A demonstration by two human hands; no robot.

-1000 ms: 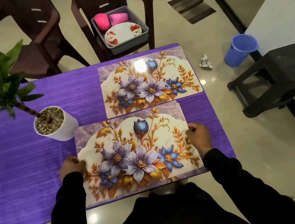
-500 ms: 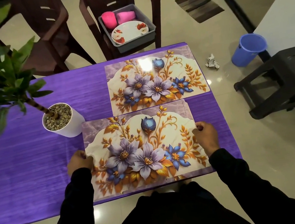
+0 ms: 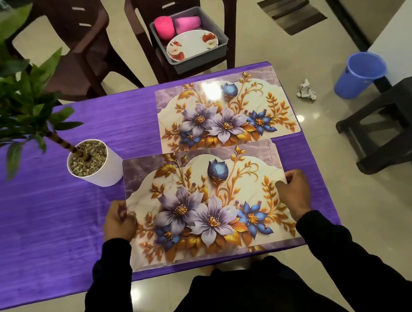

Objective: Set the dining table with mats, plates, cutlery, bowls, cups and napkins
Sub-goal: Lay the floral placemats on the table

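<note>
Two floral place mats lie on the purple table [image 3: 34, 225]. The near mat [image 3: 207, 204] sits at the table's front edge, and I hold it at both short sides: my left hand [image 3: 118, 222] grips its left edge, my right hand [image 3: 294, 191] grips its right edge. The far mat [image 3: 224, 111] lies flat beyond it, near the table's right corner. On a brown chair behind the table stands a grey tub [image 3: 189, 40] with a flowered plate [image 3: 191, 43] and two pink cups [image 3: 164, 28].
A white pot with a green plant [image 3: 94, 163] stands on the table just left of the near mat's far corner. A second brown chair [image 3: 71, 42] is at the back left. On the floor to the right are a blue bucket [image 3: 359, 78], crumpled paper [image 3: 305, 90] and a black stool [image 3: 405, 117].
The mat and both hands keep their place on the table. Only the view has shifted slightly, so the scene sits a little further right in frame.
</note>
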